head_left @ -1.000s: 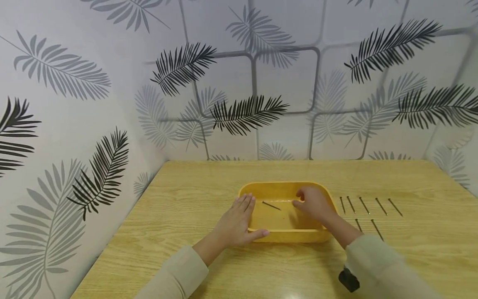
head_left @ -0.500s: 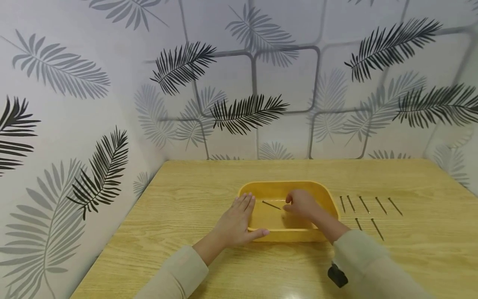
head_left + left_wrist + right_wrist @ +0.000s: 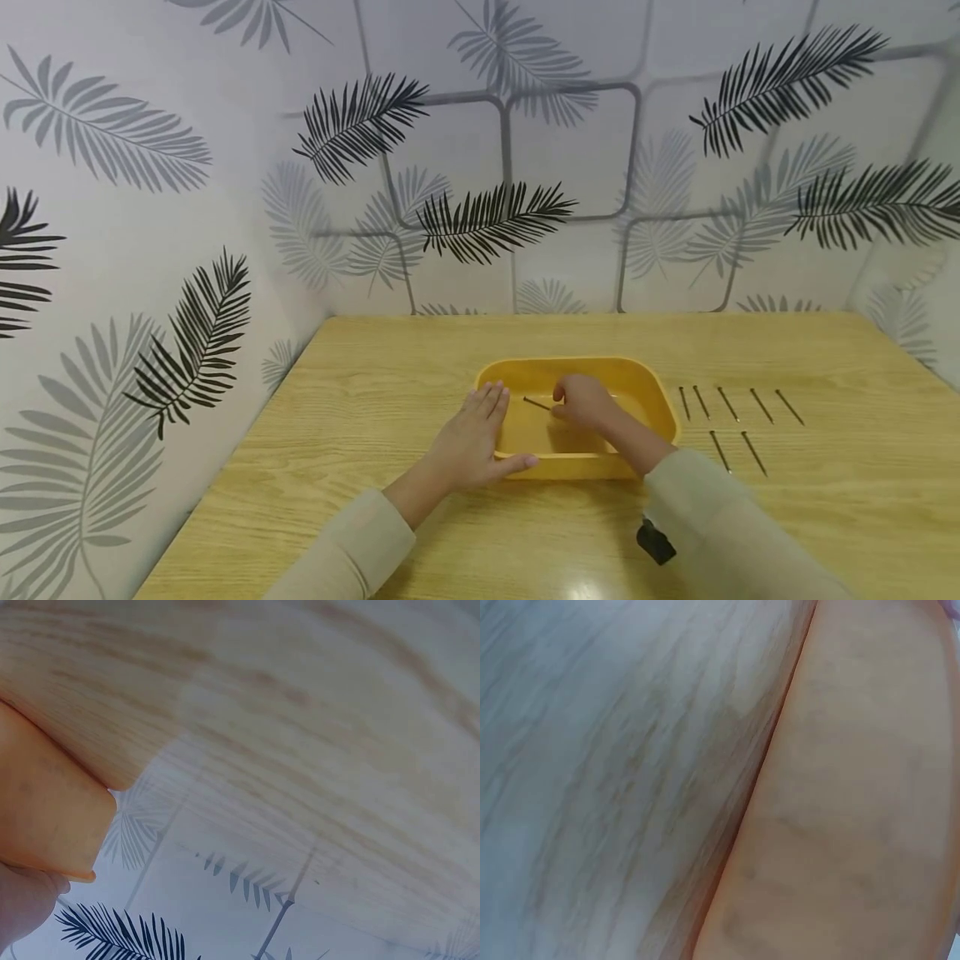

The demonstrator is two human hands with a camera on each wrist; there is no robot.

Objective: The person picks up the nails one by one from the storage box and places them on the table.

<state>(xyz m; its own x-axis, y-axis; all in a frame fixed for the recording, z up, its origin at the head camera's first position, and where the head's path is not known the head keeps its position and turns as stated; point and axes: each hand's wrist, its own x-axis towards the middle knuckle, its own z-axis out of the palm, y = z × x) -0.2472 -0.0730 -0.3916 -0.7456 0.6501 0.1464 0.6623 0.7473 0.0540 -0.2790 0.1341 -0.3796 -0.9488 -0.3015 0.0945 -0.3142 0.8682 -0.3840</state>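
Head view: a yellow plastic tray (image 3: 660, 408) is sitting on a light wood-grain worktop (image 3: 375, 375), roughly at its middle. Left hand (image 3: 468, 442) is lying flat with fingers straight and together, resting against the tray's left rim, thumb stretching along the near wall; it is gripping nothing. Right hand (image 3: 581, 402) is reaching inside the tray, fingers curled at the end of a thin dark nail (image 3: 537, 404) that is lying on the tray floor; fingertips are touching or right at the nail's near end, but whether they are actually pinching it is too small to tell. Seven more nails (image 3: 738, 408) are lying on the worktop just right of the tray, five in a far row, two in a near row, all apart from one another. Both forearms are wearing pale beige sleeves; a dark strap piece is showing under the right sleeve. Leaf-patterned walls (image 3: 150, 208) are standing behind and to the left.

Left wrist view: tray wall, orange-yellow, against wood grain. Right wrist view is blurring; only tray surface and worktop are distinguishable.
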